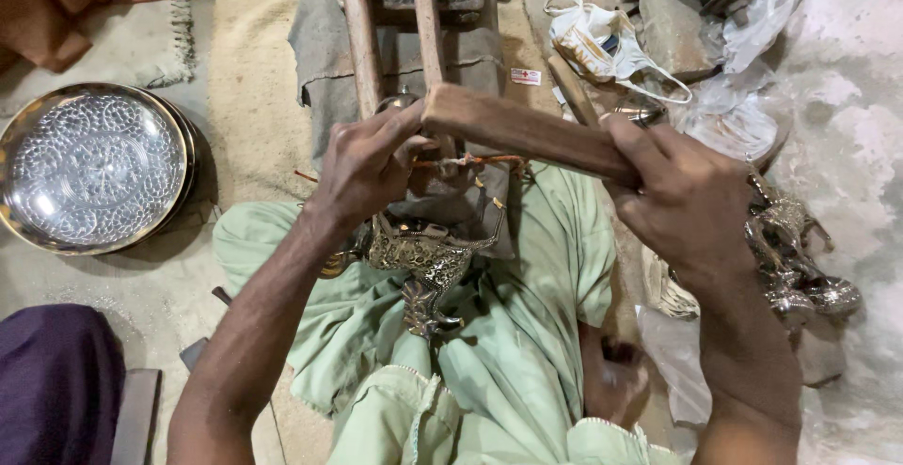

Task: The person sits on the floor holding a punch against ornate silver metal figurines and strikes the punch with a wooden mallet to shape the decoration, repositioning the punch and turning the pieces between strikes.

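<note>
While both hands are gripping a flat wooden bar (527, 131), the left hand (367, 159) is closing around its near end and the right hand (682, 197) is wrapping its far end. Below the bar, a patterned metal figurine (423, 263) is resting on the person's green-clothed lap (527, 333); it looks heavy, rigid and easily scratched, best held by its body. Left of the bar, an embossed metal tray (89, 169) is lying on the dusty floor (254, 98).
</note>
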